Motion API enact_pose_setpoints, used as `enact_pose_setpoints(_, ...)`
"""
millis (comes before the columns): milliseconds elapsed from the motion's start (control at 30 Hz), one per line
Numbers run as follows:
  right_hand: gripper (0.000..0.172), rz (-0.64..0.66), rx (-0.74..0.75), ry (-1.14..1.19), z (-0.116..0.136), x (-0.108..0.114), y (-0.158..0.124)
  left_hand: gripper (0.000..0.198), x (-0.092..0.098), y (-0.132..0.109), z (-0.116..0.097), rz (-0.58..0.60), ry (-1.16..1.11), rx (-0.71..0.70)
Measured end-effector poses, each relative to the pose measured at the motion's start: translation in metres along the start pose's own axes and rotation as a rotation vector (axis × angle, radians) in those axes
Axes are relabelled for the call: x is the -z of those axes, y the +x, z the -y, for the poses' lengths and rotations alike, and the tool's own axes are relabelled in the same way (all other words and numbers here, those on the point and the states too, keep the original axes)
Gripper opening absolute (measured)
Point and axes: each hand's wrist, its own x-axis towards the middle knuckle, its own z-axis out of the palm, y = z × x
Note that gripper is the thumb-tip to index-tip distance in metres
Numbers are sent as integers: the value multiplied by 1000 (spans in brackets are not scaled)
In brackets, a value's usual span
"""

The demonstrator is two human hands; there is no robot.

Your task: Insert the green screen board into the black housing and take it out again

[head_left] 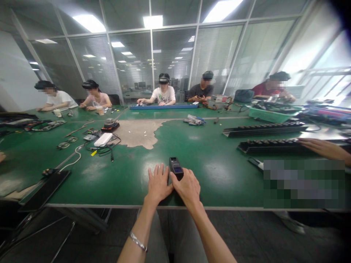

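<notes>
A small black handheld device (176, 166) with a little dark-blue screen lies on the green table (216, 182) near its front edge. My right hand (189, 186) is wrapped round its lower part, thumb along the left side, so that end is hidden. What kind of instrument it is I cannot make out. Just left of it, my left hand (157, 184) rests flat on the tabletop with its fingers stretched out and nothing in them. The two thumbs come close together below the device. A silver bracelet (138, 241) circles my left wrist.
A white box with black cables (103, 140) and a black panel (46, 190) lie to the left. Black slotted rails (265, 146) and a green basket (274, 114) stand at right. A co-worker's hand (320, 146) touches a rail. Several people sit across the table.
</notes>
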Motion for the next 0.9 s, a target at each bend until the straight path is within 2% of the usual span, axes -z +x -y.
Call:
enact_pose_setpoints(300, 40, -132, 58, 126, 3, 9, 10, 69, -2, 0, 0, -26, -13, -8)
enact_pose_setpoints(467, 49, -242, 85, 207, -17, 18, 25, 73, -2, 1, -1, -19, -12, 6)
enact_pose_setpoints(700, 50, -210, 10, 110, -62, 14, 28, 74, -1, 2, 0, -16, -19, 0)
enact_pose_setpoints(900, 49, -161, -36, 33, -71, 8, 22, 75, 0, 1, 0, -14, -22, 0)
